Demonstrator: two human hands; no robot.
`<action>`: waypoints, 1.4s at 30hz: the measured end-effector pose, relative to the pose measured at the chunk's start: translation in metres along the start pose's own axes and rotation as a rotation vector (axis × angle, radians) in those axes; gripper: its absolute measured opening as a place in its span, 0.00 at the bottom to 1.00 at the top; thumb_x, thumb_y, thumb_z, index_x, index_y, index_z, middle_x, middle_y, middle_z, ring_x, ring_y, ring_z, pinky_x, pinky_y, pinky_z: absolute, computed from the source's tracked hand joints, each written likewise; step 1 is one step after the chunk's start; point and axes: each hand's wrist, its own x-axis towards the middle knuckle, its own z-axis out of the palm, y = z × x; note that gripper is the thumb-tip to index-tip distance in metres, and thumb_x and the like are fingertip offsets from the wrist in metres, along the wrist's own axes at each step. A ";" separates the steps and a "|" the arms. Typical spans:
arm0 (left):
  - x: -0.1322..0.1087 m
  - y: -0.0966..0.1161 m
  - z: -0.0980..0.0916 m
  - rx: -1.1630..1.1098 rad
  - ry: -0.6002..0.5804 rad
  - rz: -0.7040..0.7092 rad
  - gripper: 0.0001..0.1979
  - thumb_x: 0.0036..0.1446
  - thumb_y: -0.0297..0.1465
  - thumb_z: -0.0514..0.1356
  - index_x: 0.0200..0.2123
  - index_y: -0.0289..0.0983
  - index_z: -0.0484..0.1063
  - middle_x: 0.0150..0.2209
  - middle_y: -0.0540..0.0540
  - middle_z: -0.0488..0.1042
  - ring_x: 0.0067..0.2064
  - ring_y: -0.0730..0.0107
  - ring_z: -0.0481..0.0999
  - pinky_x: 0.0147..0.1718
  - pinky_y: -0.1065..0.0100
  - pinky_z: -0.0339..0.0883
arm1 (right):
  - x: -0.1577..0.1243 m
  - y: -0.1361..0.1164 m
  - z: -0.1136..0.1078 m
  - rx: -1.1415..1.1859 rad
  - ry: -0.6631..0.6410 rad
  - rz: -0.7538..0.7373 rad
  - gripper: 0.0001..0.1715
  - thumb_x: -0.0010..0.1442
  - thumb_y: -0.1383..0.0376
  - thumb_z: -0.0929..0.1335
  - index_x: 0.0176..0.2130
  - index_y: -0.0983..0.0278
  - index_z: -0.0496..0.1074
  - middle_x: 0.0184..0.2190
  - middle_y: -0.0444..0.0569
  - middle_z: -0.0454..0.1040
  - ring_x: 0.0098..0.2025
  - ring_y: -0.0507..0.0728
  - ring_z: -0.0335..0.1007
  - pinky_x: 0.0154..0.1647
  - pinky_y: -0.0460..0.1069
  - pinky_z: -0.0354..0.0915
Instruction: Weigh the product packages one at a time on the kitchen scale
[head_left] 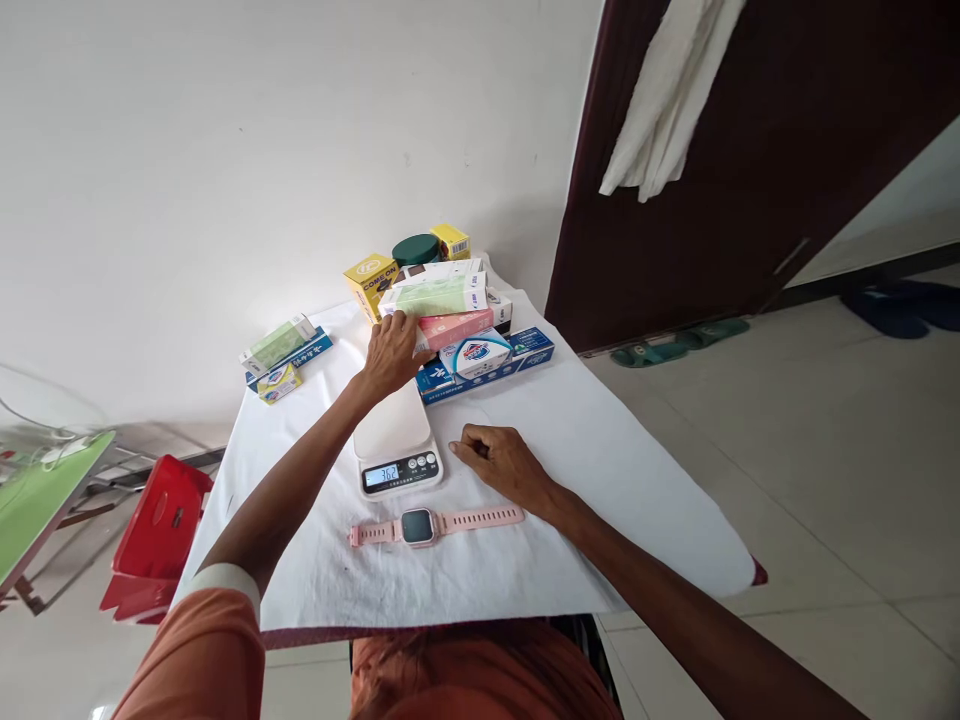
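Observation:
My left hand (394, 352) reaches over the far end of a white digital kitchen scale (391, 425). Its fingers and thumb close around the left end of a pink box (457, 327) in the pile; part of the grip is hidden. A pale green and white box (439, 296) lies on top of that pink box. Below are a white soap-like box (476, 353) and a long blue box (532, 350). The scale's lit display reads 362, a decimal point being unclear. To the right of the scale, my right hand (504, 462) rests on the cloth, fingers curled with nothing visible in them.
A pink-strapped smartwatch (418, 526) lies in front of the scale. At left sits a small stack with a green box (279, 345). Behind the pile are a yellow box (371, 283) and a dark green lid (416, 249). A red stool (161, 530) stands left of the table.

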 end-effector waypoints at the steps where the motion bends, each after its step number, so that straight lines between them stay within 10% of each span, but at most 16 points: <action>1: 0.002 0.000 -0.001 -0.014 -0.012 -0.015 0.23 0.65 0.42 0.61 0.55 0.34 0.65 0.55 0.33 0.69 0.57 0.46 0.69 0.52 0.54 0.63 | 0.000 0.000 0.000 -0.001 0.000 0.002 0.23 0.63 0.54 0.64 0.23 0.60 0.54 0.19 0.39 0.56 0.24 0.50 0.52 0.29 0.48 0.51; 7: 0.001 0.009 -0.014 -0.028 0.043 -0.008 0.24 0.63 0.45 0.62 0.55 0.35 0.67 0.55 0.33 0.69 0.57 0.46 0.68 0.52 0.53 0.64 | 0.002 -0.001 0.000 0.010 0.000 0.011 0.22 0.63 0.55 0.64 0.23 0.61 0.55 0.19 0.39 0.57 0.24 0.50 0.53 0.29 0.48 0.51; 17: -0.013 0.086 0.002 0.176 0.040 0.166 0.33 0.63 0.51 0.61 0.48 0.23 0.75 0.47 0.26 0.74 0.57 0.38 0.69 0.53 0.49 0.62 | 0.000 0.001 0.000 0.010 0.004 0.017 0.21 0.63 0.56 0.64 0.22 0.60 0.57 0.19 0.40 0.60 0.24 0.51 0.55 0.30 0.48 0.53; 24: -0.009 0.083 0.011 0.227 0.029 0.225 0.12 0.66 0.26 0.57 0.48 0.28 0.75 0.48 0.30 0.75 0.49 0.47 0.74 0.46 0.53 0.65 | 0.001 0.001 0.001 0.006 0.009 -0.011 0.21 0.63 0.56 0.64 0.22 0.60 0.56 0.18 0.39 0.60 0.24 0.51 0.55 0.30 0.49 0.54; 30: -0.017 0.083 -0.002 0.176 0.002 0.178 0.17 0.66 0.20 0.48 0.49 0.30 0.73 0.46 0.32 0.76 0.47 0.51 0.77 0.40 0.57 0.68 | 0.001 0.000 0.000 0.004 -0.007 0.006 0.21 0.62 0.56 0.65 0.22 0.61 0.57 0.19 0.39 0.60 0.24 0.51 0.55 0.31 0.48 0.54; 37: -0.078 0.028 -0.066 -0.021 0.012 0.115 0.13 0.66 0.35 0.57 0.50 0.36 0.72 0.45 0.40 0.77 0.43 0.58 0.77 0.45 0.59 0.68 | -0.001 -0.002 -0.003 0.028 -0.027 0.009 0.20 0.63 0.55 0.65 0.24 0.61 0.59 0.20 0.40 0.60 0.25 0.51 0.56 0.30 0.48 0.54; 42: -0.111 -0.040 -0.066 -0.307 -0.122 0.084 0.13 0.65 0.38 0.58 0.46 0.37 0.74 0.41 0.43 0.78 0.38 0.63 0.76 0.38 0.64 0.68 | -0.001 -0.003 -0.002 -0.020 -0.007 0.005 0.22 0.63 0.54 0.65 0.23 0.61 0.59 0.20 0.40 0.61 0.24 0.51 0.55 0.30 0.48 0.54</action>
